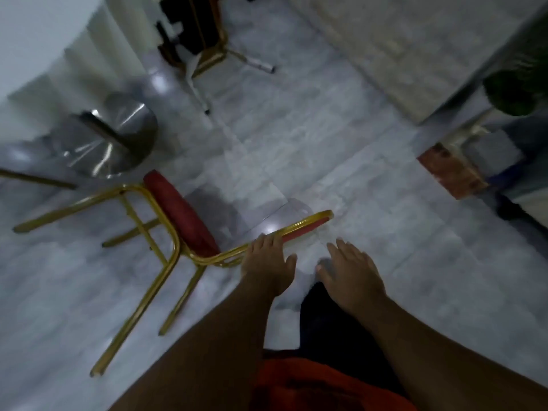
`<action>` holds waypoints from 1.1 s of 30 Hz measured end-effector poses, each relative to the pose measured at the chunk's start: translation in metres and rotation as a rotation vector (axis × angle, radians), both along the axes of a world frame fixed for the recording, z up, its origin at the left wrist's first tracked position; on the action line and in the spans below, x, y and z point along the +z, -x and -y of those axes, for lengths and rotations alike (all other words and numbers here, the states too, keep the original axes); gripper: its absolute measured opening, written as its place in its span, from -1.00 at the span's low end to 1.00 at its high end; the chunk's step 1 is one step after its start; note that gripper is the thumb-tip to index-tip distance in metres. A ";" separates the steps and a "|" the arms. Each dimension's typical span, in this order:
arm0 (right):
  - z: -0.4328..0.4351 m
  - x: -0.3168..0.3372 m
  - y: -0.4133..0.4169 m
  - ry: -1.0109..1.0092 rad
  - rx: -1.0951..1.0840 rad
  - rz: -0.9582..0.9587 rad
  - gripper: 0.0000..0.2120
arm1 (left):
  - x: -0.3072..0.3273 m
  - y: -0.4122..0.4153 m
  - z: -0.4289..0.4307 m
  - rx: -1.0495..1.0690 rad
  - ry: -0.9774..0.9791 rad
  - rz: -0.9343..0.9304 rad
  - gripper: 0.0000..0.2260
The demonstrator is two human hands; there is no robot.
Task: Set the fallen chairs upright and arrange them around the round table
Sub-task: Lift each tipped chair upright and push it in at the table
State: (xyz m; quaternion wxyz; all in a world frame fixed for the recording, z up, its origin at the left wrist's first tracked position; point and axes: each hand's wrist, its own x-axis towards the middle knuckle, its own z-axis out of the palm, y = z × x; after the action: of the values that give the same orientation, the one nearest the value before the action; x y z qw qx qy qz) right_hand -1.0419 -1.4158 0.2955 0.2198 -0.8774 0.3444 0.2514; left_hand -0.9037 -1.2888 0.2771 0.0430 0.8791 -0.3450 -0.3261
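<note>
A fallen chair (178, 215) with a gold metal frame and red cushion lies on its back on the grey floor, legs pointing left and toward me. My left hand (268, 256) rests on the gold rail of its backrest, fingers curled over the rail. My right hand (353, 274) hovers just right of the backrest, fingers spread, holding nothing. The round table (35, 40) with its white cloth fills the upper left; its shiny metal base (118, 137) stands behind the chair. Another chair (204, 40) with a dark seat stands at the top centre.
A pale rug (415, 48) lies at the upper right. A potted plant (516, 90) and furniture with a reddish-brown corner (450, 170) stand at the right. Another gold chair leg (35, 178) pokes in at the left edge. Open marble floor lies between.
</note>
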 end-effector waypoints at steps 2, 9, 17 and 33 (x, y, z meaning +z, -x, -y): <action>0.036 -0.016 -0.008 -0.020 0.101 -0.019 -0.38 | -0.010 0.005 0.025 0.104 0.017 0.003 -0.47; 0.124 -0.106 -0.055 -0.059 0.321 -0.014 -0.37 | -0.093 0.001 0.093 0.290 0.004 -0.014 -0.38; 0.186 -0.264 -0.085 -0.080 0.494 -0.032 -0.23 | -0.249 -0.020 0.119 0.172 -0.045 -0.002 -0.34; 0.199 -0.360 -0.099 -0.116 0.690 0.258 -0.63 | -0.335 -0.014 0.147 0.176 -0.105 0.128 -0.46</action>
State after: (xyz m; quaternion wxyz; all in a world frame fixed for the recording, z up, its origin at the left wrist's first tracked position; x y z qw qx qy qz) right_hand -0.9434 -1.6147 -0.0642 0.2132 -0.9525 -0.0170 0.2170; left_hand -0.8898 -1.4360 -0.0580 0.0034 0.9260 -0.2508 -0.2820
